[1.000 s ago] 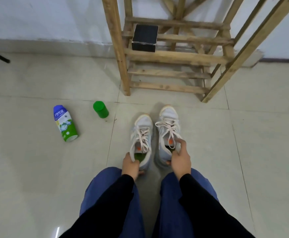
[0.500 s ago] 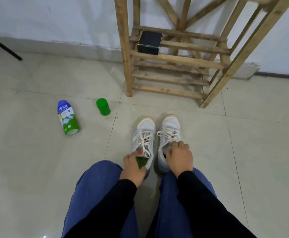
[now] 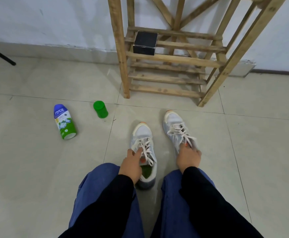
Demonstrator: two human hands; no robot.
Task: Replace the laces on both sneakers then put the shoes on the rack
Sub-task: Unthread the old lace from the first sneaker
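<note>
The left sneaker (image 3: 142, 134) and right sneaker (image 3: 173, 121) are sitting on the floor (image 3: 37, 169), near the wooden rack (image 3: 121, 57). The right hand (image 3: 188, 157) is gripping the right sneaker's opening. The left hand (image 3: 131, 164) is touching the left sneaker's laces (image 3: 147, 148); whether it is pinching them, I cannot tell.

Pale grey left sneaker (image 3: 142, 134) pointing straight ahead, right sneaker (image 3: 173, 121) angling leftward beside it, white laces (image 3: 180, 132) threaded, wooden rack (image 3: 166, 58) standing beyond.
</note>
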